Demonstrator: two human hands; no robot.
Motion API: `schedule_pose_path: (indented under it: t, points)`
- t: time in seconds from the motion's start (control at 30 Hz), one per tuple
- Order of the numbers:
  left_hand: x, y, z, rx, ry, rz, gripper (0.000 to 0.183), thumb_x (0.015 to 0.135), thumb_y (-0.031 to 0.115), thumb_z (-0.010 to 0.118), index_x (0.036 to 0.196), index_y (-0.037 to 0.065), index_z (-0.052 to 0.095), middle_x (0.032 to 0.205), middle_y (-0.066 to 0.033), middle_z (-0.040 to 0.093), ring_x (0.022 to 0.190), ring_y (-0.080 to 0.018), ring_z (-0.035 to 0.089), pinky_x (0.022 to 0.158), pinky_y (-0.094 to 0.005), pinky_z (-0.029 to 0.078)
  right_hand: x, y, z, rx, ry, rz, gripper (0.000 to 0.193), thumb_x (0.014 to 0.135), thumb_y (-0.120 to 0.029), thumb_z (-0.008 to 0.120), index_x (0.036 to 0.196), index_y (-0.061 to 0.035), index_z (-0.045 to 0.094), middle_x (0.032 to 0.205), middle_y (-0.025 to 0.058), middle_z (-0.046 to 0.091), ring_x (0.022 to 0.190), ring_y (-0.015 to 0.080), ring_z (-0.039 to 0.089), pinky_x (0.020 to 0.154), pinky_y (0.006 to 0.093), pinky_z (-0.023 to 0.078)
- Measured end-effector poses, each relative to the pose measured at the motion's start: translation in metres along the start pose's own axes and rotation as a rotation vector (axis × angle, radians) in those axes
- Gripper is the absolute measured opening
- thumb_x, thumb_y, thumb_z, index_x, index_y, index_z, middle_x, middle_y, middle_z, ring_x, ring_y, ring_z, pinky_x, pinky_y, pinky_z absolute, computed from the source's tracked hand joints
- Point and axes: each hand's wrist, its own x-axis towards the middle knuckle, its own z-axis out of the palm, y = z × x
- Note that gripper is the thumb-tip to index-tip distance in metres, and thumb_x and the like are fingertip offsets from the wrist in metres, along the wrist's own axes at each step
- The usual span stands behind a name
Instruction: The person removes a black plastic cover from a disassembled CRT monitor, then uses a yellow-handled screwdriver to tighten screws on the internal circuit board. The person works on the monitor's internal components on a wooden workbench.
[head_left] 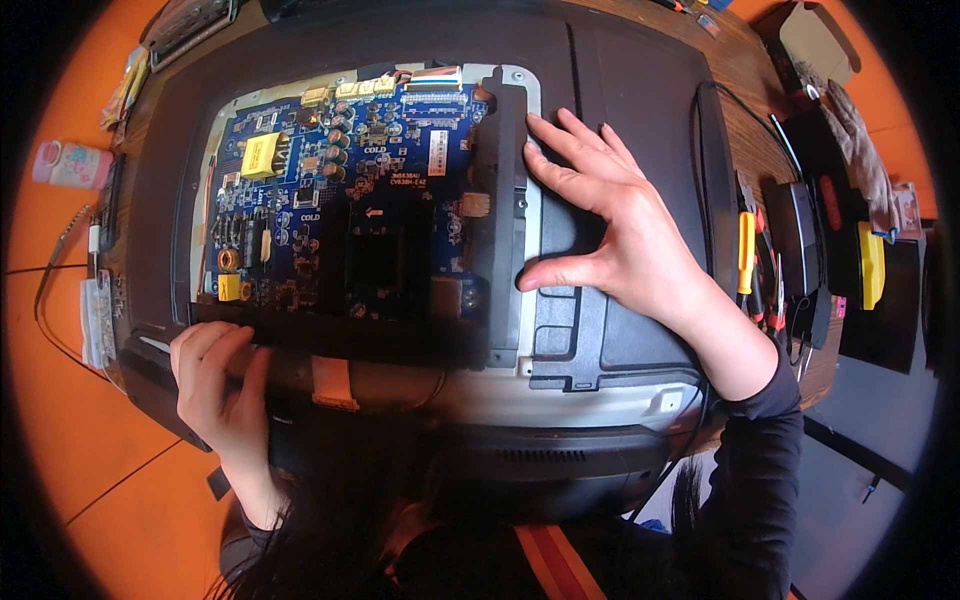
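A blue circuit board [320, 200] with yellow transformers, capacitors and connectors sits in the back of a flat-screen television lying flat [580, 60]. A black plastic frame [506, 230] runs along the board's right side and lower edge. My left hand [215, 385] is closed, its fingers curled over the lower left end of that frame. My right hand [615, 210] is spread, with fingertips and thumb resting along the frame's right edge. An orange flat ribbon cable [333, 382] shows below the lower bar. Dark hair hides part of the television's near side.
At the right of the wooden table lie a yellow-handled screwdriver [746, 252], red-handled pliers and a black cable [705, 150]. Further right are grey work gloves [858, 150] and an open cardboard box [820, 45]. A pink and white cup [73, 165] stands at the far left.
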Motion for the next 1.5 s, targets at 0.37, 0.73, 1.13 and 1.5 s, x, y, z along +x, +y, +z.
schedule_pose_path:
  t: [0.37,0.73,1.13,1.5]
  points:
    - [0.000,0.000,-0.002,0.001,-0.016,-0.004,0.035,0.057,-0.011,0.072,0.089,0.001,0.064,0.091,-0.0110,0.061,0.091,-0.0297,0.057,0.082,-0.0358,0.045,-0.001,0.002,0.001,-0.001,0.011,0.001,0.092,0.057,-0.050,0.080,0.133,-0.0065,0.051,0.142,0.0156,0.043,0.136,0.0342,0.033,0.112,0.0522,0.021]
    - [0.019,0.009,-0.027,0.004,0.006,0.112,0.038,0.063,0.006,0.079,0.097,0.002,0.064,0.102,-0.0125,0.061,0.096,-0.0312,0.058,0.084,-0.0375,0.046,-0.002,-0.001,-0.002,-0.053,-0.007,0.007,0.091,0.059,-0.052,0.078,0.131,-0.0024,0.051,0.141,0.0154,0.044,0.135,0.0334,0.035,0.111,0.0511,0.023]
    - [0.129,-0.083,0.031,-0.399,-0.412,-0.439,0.035,0.095,0.019,0.053,0.119,-0.007,0.057,0.108,-0.0082,0.064,0.098,-0.0122,0.056,0.089,-0.0268,0.043,-0.003,0.002,-0.002,-0.042,0.002,-0.029,0.092,0.062,-0.053,0.076,0.132,-0.0013,0.049,0.140,0.0165,0.044,0.135,0.0326,0.035,0.112,0.0510,0.021]
    - [0.122,-0.085,0.032,-0.254,-0.350,-0.313,0.032,0.090,0.009,0.057,0.119,-0.003,0.060,0.106,-0.0091,0.056,0.103,-0.0159,0.055,0.092,-0.0266,0.042,-0.003,0.002,0.002,-0.045,0.029,-0.024,0.087,0.061,-0.050,0.077,0.129,-0.0020,0.052,0.140,0.0121,0.045,0.135,0.0296,0.034,0.113,0.0483,0.021]
